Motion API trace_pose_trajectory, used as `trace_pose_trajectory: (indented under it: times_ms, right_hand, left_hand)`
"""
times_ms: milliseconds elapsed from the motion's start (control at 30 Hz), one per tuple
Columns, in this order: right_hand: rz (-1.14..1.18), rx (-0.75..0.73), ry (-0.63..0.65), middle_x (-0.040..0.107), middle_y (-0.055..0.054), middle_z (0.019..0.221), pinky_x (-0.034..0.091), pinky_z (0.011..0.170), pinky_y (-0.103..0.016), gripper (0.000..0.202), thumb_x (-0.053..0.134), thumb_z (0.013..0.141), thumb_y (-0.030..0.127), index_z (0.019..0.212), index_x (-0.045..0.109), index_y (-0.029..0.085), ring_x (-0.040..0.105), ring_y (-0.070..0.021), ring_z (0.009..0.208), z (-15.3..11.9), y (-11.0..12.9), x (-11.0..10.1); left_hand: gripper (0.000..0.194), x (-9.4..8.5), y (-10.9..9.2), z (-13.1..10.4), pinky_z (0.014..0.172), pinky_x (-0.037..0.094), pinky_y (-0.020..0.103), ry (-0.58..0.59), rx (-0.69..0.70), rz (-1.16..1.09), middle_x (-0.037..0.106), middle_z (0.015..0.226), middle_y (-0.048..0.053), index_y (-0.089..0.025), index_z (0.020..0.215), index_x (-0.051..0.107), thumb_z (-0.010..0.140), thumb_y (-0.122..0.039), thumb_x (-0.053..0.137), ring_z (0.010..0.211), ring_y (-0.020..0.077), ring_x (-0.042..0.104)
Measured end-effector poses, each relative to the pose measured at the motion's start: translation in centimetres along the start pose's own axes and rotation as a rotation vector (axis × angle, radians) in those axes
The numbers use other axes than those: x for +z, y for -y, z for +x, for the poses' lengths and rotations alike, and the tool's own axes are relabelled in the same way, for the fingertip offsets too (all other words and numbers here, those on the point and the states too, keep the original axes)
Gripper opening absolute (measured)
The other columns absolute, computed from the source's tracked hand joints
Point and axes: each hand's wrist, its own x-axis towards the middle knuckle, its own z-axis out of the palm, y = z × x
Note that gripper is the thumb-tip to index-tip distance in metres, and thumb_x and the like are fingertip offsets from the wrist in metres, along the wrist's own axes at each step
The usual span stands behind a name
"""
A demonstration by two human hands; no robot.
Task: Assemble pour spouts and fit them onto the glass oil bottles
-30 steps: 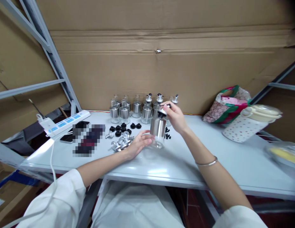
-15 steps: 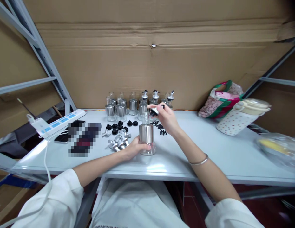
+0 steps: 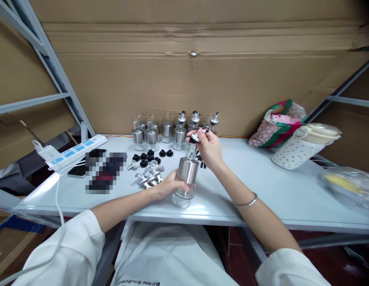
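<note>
My left hand is wrapped round the lower part of a glass oil bottle with a steel sleeve, which leans to the right. Between the fingers of my right hand is a silver and black pourer stopper, at the mouth of the bottle's neck. How deep it sits in the neck I cannot tell. Left of the bottle lie several metal pourer tops and a cluster of black stopper pieces. Small black parts lie partly hidden behind the bottle and my right hand.
Several steel-sleeved bottles stand at the back, some with pourers fitted. At left are a power strip and a phone. At right are a dotted jug, a patterned bag and a plastic-wrapped bowl. Cardboard walls the back.
The bottle has gone from upright to tilted right. The pourer stopper has come down from beside the neck onto its mouth, with my right hand still holding it.
</note>
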Motion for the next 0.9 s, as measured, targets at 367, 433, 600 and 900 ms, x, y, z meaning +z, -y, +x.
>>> trace_pose_trajectory:
  times_ms: [367, 433, 600, 900]
  right_hand:
    - [0.046, 0.109, 0.042, 0.061, 0.000, 0.068, 0.051, 0.060, -0.026, 0.041, 0.064, 0.074, 0.061, 0.074, 0.060, 0.020, 0.058, -0.0108, 0.059, -0.4, -0.5, 0.3]
    - [0.076, 0.117, 0.069, 0.060, 0.001, 0.067, 0.051, 0.060, -0.025, 0.041, 0.063, 0.076, 0.060, 0.073, 0.059, 0.020, 0.057, -0.0100, 0.058, -0.7, -0.6, 0.7]
    - [0.139, 0.199, 0.074, 0.059, 0.004, 0.066, 0.052, 0.060, -0.026, 0.041, 0.068, 0.072, 0.058, 0.083, 0.053, 0.022, 0.056, -0.0099, 0.056, -1.3, -0.7, 1.3]
    - [0.094, 0.259, 0.091, 0.061, 0.004, 0.065, 0.048, 0.054, -0.024, 0.049, 0.058, 0.073, 0.070, 0.085, 0.049, 0.023, 0.059, -0.0106, 0.055, -1.5, -1.4, 1.2]
  left_hand:
    - [0.039, 0.1, -0.1, -0.1, 0.074, 0.045, 0.032, -0.013, -0.017, -0.016, 0.068, 0.080, 0.007, -0.013, 0.089, 0.057, 0.052, -0.017, 0.069, 0.078, 0.0203, 0.063]
    - [0.039, 0.1, -0.1, -0.1, 0.073, 0.045, 0.031, -0.009, -0.022, -0.007, 0.068, 0.080, 0.007, -0.013, 0.089, 0.057, 0.052, -0.017, 0.069, 0.077, 0.0195, 0.062]
    - [0.036, 0.0, -0.1, 0.0, 0.072, 0.045, 0.031, 0.010, 0.003, 0.011, 0.068, 0.081, 0.008, -0.012, 0.087, 0.059, 0.054, -0.020, 0.069, 0.076, 0.0190, 0.062]
    - [0.032, 0.1, -0.1, 0.0, 0.071, 0.045, 0.029, 0.015, 0.010, 0.022, 0.068, 0.081, 0.007, -0.012, 0.083, 0.062, 0.053, -0.020, 0.070, 0.076, 0.0184, 0.060]
